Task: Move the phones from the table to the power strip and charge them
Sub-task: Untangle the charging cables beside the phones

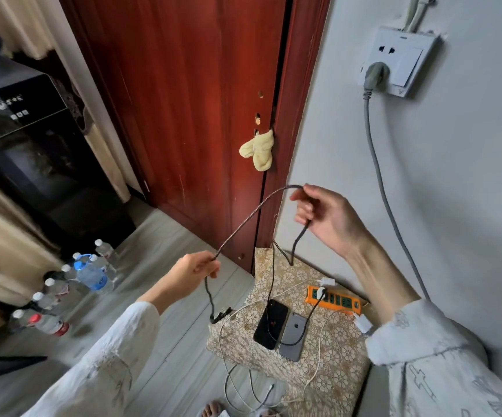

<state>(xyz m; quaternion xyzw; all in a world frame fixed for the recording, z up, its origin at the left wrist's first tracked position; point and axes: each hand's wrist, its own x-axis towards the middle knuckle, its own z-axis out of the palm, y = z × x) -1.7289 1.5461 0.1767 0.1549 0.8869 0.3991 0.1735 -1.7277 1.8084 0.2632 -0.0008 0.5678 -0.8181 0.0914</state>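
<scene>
Two phones lie side by side, backs up, on a small cloth-covered stand (pixel 338 383): a black phone (pixel 270 324) and a grey phone (pixel 294 337). Behind them sits an orange power strip (pixel 334 300) with white plugs in it. A dark braided cable (pixel 252 215) is stretched in the air between my hands. My right hand (pixel 323 215) pinches it high near the door frame. My left hand (pixel 197 267) pinches it lower, and its connector end (pixel 221 316) dangles below. White cables (pixel 243 386) trail over the stand to the floor.
A red wooden door (pixel 183 100) stands ahead with a yellow cloth (pixel 258 150) on its latch. A wall socket (pixel 400 61) holds a grey plug whose cord runs down the wall. Several water bottles (pixel 72 284) stand on the floor at left, by a dark appliance (pixel 18 115).
</scene>
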